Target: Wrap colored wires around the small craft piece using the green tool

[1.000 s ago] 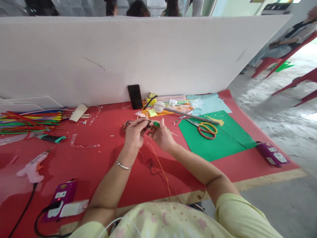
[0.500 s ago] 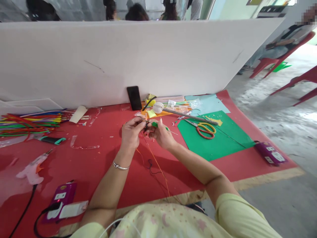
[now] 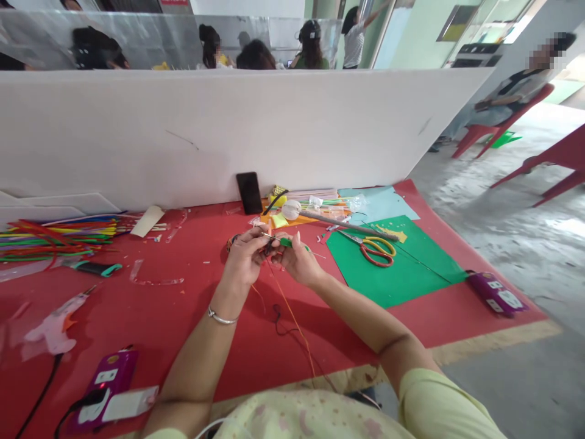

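My left hand (image 3: 245, 256) and my right hand (image 3: 298, 259) meet over the red table cover (image 3: 183, 305), fingertips pinched together on a small craft piece (image 3: 274, 242) made of a thin stick with a green bit and threads. Orange and dark threads (image 3: 292, 320) hang from it down toward me across the cover. A silver bangle sits on my left wrist. What exactly lies between the fingertips is too small to tell.
Scissors (image 3: 375, 250) with red and yellow handles lie on green paper (image 3: 397, 268) at the right. A glue gun (image 3: 50, 320), two purple power strips (image 3: 103, 384) (image 3: 496, 292), pipe cleaners (image 3: 55, 235), a phone (image 3: 249, 192) against the white board (image 3: 228, 134). People sit beyond.
The view has tilted up, showing more of the people behind the board. My hands stay together on the small piece, fingers shifting slightly.
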A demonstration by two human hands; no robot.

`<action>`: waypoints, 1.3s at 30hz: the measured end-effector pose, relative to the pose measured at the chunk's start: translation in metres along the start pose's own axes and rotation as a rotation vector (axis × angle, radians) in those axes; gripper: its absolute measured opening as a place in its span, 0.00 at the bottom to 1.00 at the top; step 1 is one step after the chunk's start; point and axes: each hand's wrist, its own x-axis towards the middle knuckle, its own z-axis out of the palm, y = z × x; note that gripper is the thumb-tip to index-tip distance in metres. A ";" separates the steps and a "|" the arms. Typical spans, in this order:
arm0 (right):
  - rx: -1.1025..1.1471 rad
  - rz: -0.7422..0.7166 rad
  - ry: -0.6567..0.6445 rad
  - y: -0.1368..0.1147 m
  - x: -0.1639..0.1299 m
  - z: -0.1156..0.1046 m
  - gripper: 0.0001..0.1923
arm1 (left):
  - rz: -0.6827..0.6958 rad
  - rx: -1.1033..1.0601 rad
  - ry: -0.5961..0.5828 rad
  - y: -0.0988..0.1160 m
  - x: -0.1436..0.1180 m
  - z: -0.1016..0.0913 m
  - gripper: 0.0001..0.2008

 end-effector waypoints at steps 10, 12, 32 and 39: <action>0.032 -0.062 0.078 0.007 0.003 -0.002 0.32 | 0.452 0.286 0.285 -0.025 0.003 0.003 0.13; 0.071 -0.092 0.103 0.012 0.001 0.001 0.31 | 0.421 0.217 0.299 -0.029 0.004 0.005 0.14; -0.576 -0.379 -0.244 -0.019 0.010 -0.040 0.32 | -0.115 0.038 0.130 0.016 -0.001 -0.003 0.15; -0.752 -0.535 -0.315 -0.035 0.008 -0.041 0.28 | -0.127 0.040 0.134 0.020 -0.002 -0.003 0.15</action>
